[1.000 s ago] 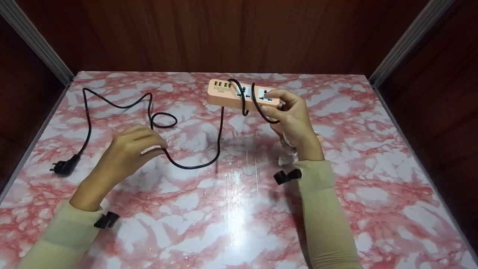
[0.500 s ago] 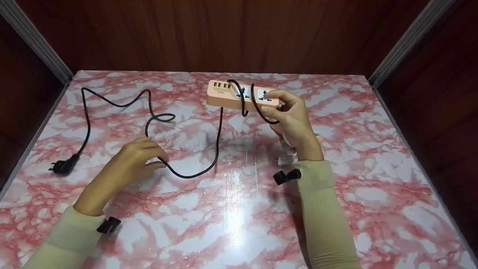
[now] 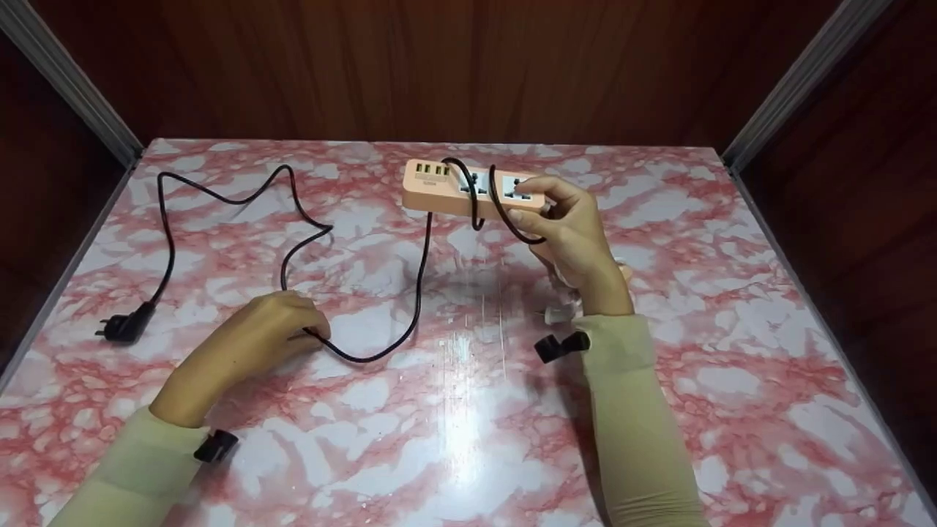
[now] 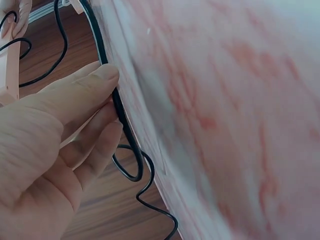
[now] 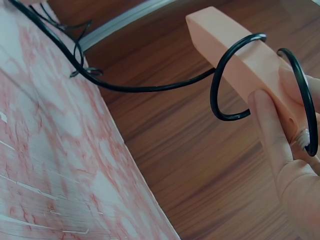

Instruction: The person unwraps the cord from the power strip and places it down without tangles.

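Note:
A peach power strip (image 3: 428, 196) with USB ports and white sockets is held by its right end in my right hand (image 3: 575, 230), raised over the far part of the table. Its black cord (image 5: 155, 89) loops loosely around the strip, then hangs down to the left. My left hand (image 3: 267, 333) pinches that cord between thumb and fingers, low over the table; the left wrist view shows the pinch on the cord (image 4: 127, 125) closely. The cord's free stretch lies in bends at the left, ending in a black plug (image 3: 127, 324) on the table.
Below my right wrist lies a peach object, mostly hidden, with a whitish plug-like piece (image 3: 558, 315) near it. Dark wood-grain panels (image 3: 468, 69) enclose the back and sides of the red-and-white marbled table (image 3: 410, 454).
My left hand has moved down toward me along with the pinched cord, and the small cord loop behind it has been drawn out into a bend. The right hand stays nearly still.

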Demonstrator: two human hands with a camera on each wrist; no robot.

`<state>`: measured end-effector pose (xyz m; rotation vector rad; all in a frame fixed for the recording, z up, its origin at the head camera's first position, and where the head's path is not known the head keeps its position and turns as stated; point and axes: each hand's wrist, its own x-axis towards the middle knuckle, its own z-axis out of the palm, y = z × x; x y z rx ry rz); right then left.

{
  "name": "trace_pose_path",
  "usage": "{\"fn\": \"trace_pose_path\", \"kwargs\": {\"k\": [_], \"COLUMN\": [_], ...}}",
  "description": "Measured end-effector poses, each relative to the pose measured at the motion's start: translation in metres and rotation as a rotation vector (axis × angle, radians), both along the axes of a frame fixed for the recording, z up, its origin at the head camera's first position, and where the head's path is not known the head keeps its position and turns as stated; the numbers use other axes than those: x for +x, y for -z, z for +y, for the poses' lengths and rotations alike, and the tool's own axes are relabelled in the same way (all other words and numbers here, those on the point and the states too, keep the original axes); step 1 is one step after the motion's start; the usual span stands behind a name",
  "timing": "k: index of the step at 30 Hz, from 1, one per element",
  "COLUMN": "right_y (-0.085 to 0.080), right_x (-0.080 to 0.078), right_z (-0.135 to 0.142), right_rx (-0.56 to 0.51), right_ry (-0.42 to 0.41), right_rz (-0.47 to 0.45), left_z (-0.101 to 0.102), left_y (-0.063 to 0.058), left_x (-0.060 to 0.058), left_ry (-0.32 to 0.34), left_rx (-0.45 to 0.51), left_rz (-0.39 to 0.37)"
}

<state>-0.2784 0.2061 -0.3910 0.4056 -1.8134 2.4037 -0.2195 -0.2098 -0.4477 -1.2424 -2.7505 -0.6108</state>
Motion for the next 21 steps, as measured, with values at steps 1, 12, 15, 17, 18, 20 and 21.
{"fn": "trace_pose_path", "kwargs": {"k": [1, 12, 15, 17, 18, 20, 21], "right_y": [0.0, -0.002, -0.002, -0.002, -0.001, -0.001, -0.001], "right_x": [0.0, 0.001, 0.001, 0.001, 0.001, 0.001, 0.001], "right_z": [0.0, 0.0, 0.0, 0.0, 0.0, 0.0, 0.001], "right_rx": [-0.003, -0.012, -0.006, -0.007, -0.002, 0.006, 0.011], "right_ry": [-0.002, -0.014, -0.013, -0.016, -0.013, -0.009, -0.006], "right_rz": [-0.002, -0.007, -0.006, -0.007, -0.003, 0.004, 0.007], "left_z": [0.001, 0.008, 0.009, 0.01, 0.01, 0.012, 0.012], "left_y": [0.001, 0.007, 0.007, 0.007, 0.006, 0.004, 0.004], "left_x": [0.0, 0.0, 0.0, 0.0, 0.0, 0.0, 0.0], "left_ry": [0.009, 0.051, 0.053, 0.053, 0.054, 0.05, 0.044], "left_rx": [-0.005, -0.039, -0.035, -0.024, -0.017, -0.002, 0.006], "left_rz": [-0.002, 0.02, 0.018, 0.01, 0.009, 0.002, -0.003]}}
